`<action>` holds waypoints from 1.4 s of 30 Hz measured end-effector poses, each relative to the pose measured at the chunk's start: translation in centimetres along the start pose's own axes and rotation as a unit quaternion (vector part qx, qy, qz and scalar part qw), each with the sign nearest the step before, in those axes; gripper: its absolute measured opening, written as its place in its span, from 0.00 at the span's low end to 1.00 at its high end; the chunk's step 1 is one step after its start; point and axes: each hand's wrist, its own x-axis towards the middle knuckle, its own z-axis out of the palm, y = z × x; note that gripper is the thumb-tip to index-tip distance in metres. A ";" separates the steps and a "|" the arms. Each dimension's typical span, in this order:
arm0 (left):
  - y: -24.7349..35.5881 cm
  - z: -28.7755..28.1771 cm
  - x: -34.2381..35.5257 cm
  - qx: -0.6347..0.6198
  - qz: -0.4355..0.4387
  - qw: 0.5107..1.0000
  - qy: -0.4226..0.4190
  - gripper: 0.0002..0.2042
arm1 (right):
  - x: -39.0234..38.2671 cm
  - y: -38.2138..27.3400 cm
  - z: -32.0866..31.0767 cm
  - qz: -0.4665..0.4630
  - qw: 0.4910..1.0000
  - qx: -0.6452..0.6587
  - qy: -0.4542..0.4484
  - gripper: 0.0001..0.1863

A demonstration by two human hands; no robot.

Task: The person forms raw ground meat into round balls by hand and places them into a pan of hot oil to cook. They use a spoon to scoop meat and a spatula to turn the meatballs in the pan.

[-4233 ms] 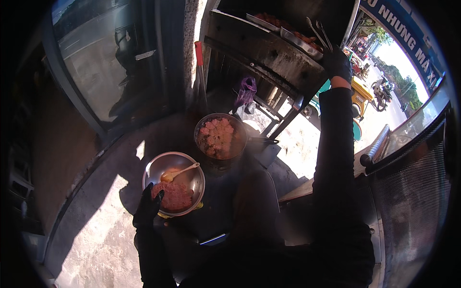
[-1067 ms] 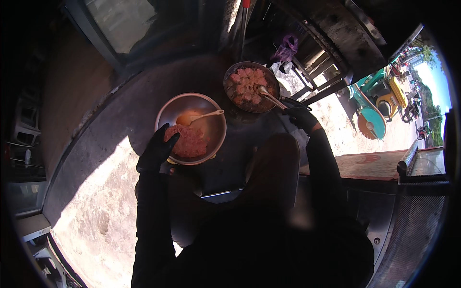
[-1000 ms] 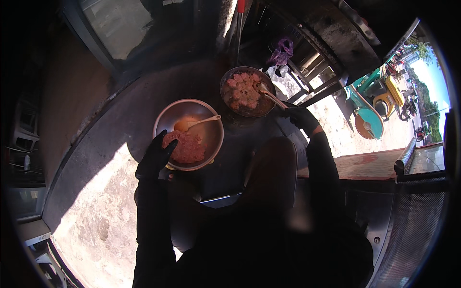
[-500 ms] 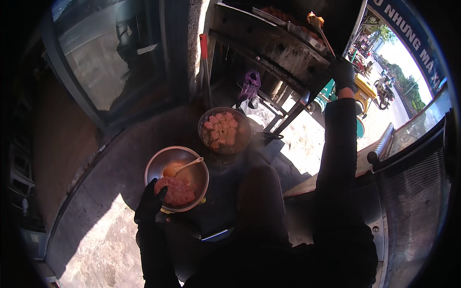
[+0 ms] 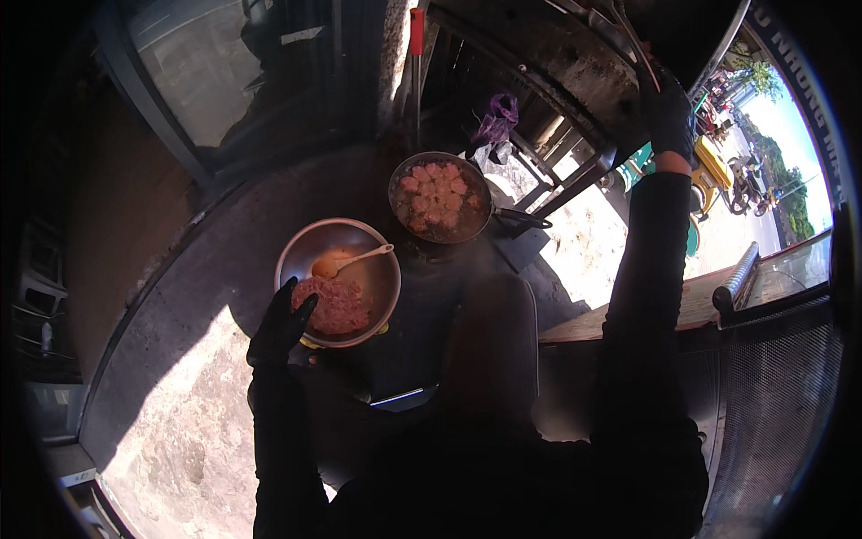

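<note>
Bowl (image 5: pixel 383 280): apparently steadied by left hand (image 5: pixel 280 328); grip cannot be told.
Tongs (image 5: pixel 637 41): held in right hand (image 5: pixel 672 117), beyond bowl, rightward.

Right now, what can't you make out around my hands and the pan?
All in the head view:
Tongs: tips cut off by the upper edge.
Right hand: finger placement lost in the dark glove.
Left hand: contact with the minced meat unclear, dark glove in shadow.
Frying pan: its support is hidden beneath it, in shadow.
</note>
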 end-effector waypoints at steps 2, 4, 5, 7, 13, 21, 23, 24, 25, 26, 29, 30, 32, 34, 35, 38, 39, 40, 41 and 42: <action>0.0 0.1 0.2 -0.025 -0.006 1.000 0.002 0.36 | -5.6 -2.2 3.4 -0.070 0.988 -0.019 -0.136 0.24; 0.3 0.1 0.3 -0.017 -0.024 1.000 -0.010 0.36 | -13.3 -4.2 8.5 -0.115 0.956 0.074 -0.259 0.24; 0.3 0.1 0.1 -0.023 -0.026 0.999 -0.013 0.36 | -16.6 -4.6 11.0 -0.126 0.923 0.032 -0.361 0.23; 0.5 0.0 0.1 -0.035 -0.023 0.999 -0.014 0.37 | -22.4 -4.5 15.3 -0.197 0.889 -0.014 -0.414 0.19; -0.2 -0.2 0.5 -0.021 -0.029 0.999 -0.020 0.36 | -27.2 -2.0 21.7 -0.367 0.877 0.005 -0.309 0.15; -0.2 0.5 1.2 -0.027 -0.029 0.999 -0.023 0.36 | -26.2 -3.0 23.8 -0.356 0.859 -0.019 -0.368 0.11; -0.1 0.4 1.1 -0.024 -0.027 0.999 -0.017 0.36 | -26.1 -1.8 23.8 -0.279 0.846 -0.018 -0.453 0.13; -0.1 0.4 1.1 -0.023 -0.025 0.999 -0.011 0.36 | -26.2 -1.2 23.9 -0.248 0.838 -0.008 -0.486 0.14; -0.2 0.4 0.9 -0.024 -0.025 0.999 -0.008 0.36 | -26.5 -0.5 23.9 -0.222 0.835 0.012 -0.503 0.14; -0.2 0.3 0.9 -0.025 -0.024 0.999 -0.008 0.36 | -26.9 0.2 24.0 -0.195 0.831 0.032 -0.519 0.15; -0.4 0.4 0.8 -0.034 -0.018 0.999 -0.011 0.35 | -28.3 2.5 24.2 -0.176 0.818 0.126 -0.533 0.18; -0.5 0.4 0.8 -0.036 -0.013 0.999 -0.009 0.35 | -28.7 3.2 24.0 -0.158 0.814 0.172 -0.532 0.19; -0.6 0.5 0.9 -0.030 -0.007 1.000 -0.007 0.35 | -29.5 4.4 23.2 -0.077 0.794 0.248 -0.550 0.19; -0.7 0.5 1.0 -0.015 -0.011 1.000 -0.005 0.35 | -29.9 4.9 21.7 0.087 0.770 0.292 -0.560 0.19; -0.7 0.5 1.0 -0.021 -0.008 1.000 -0.005 0.35 | -29.8 5.0 20.8 0.191 0.741 0.313 -0.563 0.19; -0.7 0.5 0.8 -0.034 -0.011 0.999 -0.008 0.35 | -29.0 4.1 17.3 0.220 0.752 0.359 -0.506 0.18; -0.6 0.4 0.7 -0.035 -0.010 0.999 -0.008 0.35 | -28.4 3.6 16.0 0.243 0.745 0.376 -0.494 0.18; -0.5 0.4 0.6 -0.044 -0.004 0.999 -0.008 0.35 | -27.7 3.1 14.6 0.266 0.738 0.393 -0.480 0.17; -0.4 0.4 0.4 -0.036 -0.012 0.999 -0.008 0.35 | -26.9 2.6 13.4 0.288 0.731 0.409 -0.465 0.17; -0.4 0.2 0.2 -0.036 -0.012 0.999 -0.010 0.35 | -26.1 2.0 12.2 0.290 0.738 0.435 -0.426 0.16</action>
